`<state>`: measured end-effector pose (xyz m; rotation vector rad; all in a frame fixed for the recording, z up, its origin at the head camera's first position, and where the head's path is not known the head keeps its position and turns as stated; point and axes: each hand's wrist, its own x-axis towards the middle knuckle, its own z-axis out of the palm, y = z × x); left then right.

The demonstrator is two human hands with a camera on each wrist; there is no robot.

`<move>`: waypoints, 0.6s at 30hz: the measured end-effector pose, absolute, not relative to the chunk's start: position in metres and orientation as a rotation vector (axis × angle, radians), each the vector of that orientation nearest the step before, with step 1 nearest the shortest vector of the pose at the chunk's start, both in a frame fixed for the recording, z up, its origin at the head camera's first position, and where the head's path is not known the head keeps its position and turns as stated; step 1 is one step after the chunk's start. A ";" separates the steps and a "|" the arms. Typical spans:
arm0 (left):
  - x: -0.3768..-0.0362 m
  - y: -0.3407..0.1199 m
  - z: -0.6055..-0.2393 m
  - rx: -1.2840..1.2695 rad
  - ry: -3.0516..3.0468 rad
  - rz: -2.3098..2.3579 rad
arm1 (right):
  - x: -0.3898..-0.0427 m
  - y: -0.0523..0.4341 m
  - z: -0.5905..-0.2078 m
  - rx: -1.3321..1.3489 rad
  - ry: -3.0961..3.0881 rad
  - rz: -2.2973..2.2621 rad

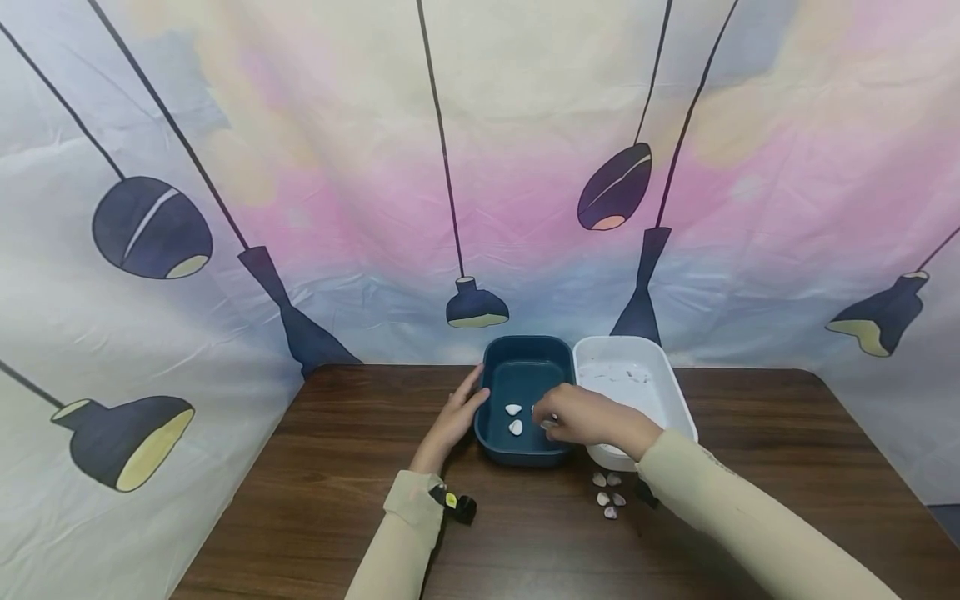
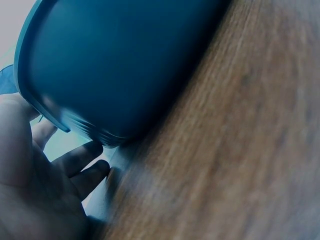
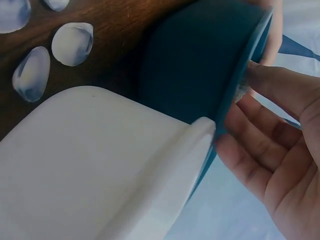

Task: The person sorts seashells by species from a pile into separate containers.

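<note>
In the head view, a dark blue-green rectangular basin (image 1: 525, 457) stands near the table's back edge. Two white seashells (image 1: 515, 427) lie on its floor. My left hand (image 1: 452, 423) rests against the basin's left side, fingers extended and thumb at the rim; the left wrist view shows fingertips touching the outer wall (image 2: 125, 65). Over the basin's right part, my right hand (image 1: 581, 414) pinches a seashell (image 3: 242, 93) between thumb and fingers, mostly covered by them. Several more seashells (image 1: 603, 498) lie on the table in front, also seen as pale shells (image 3: 73, 44) in the right wrist view.
A white rectangular basin (image 1: 678, 408) stands against the blue one's right side, with small dark marks on its floor. The brown wooden table (image 1: 337, 517) extends to both sides. Behind it hangs a cloth backdrop (image 1: 360, 208) printed with lamps.
</note>
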<state>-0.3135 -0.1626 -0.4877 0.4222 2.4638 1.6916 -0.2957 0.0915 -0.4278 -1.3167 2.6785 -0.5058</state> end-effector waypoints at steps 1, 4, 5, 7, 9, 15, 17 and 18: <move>-0.314 -0.163 -0.488 0.424 2.466 1.688 | -0.297 0.091 -0.428 -1.304 2.679 -0.516; -0.315 -0.163 -0.489 0.429 2.468 1.692 | -0.300 0.088 -0.430 -1.273 2.683 -0.525; -0.315 -0.163 -0.489 0.429 2.469 1.694 | -0.301 0.087 -0.431 -1.271 2.685 -0.527; -0.315 -0.163 -0.490 0.429 2.465 1.701 | -0.303 0.085 -0.434 -1.264 2.688 -0.523; -0.315 -0.163 -0.490 0.424 2.462 1.706 | -0.306 0.083 -0.438 -1.261 2.692 -0.506; -0.316 -0.162 -0.489 0.410 2.477 1.696 | -0.313 0.075 -0.453 -1.206 2.699 -0.474; -0.316 -0.162 -0.489 0.412 2.469 1.693 | -0.313 0.073 -0.456 -1.186 2.698 -0.479; -0.316 -0.162 -0.489 0.414 2.466 1.693 | -0.313 0.072 -0.457 -1.172 2.701 -0.475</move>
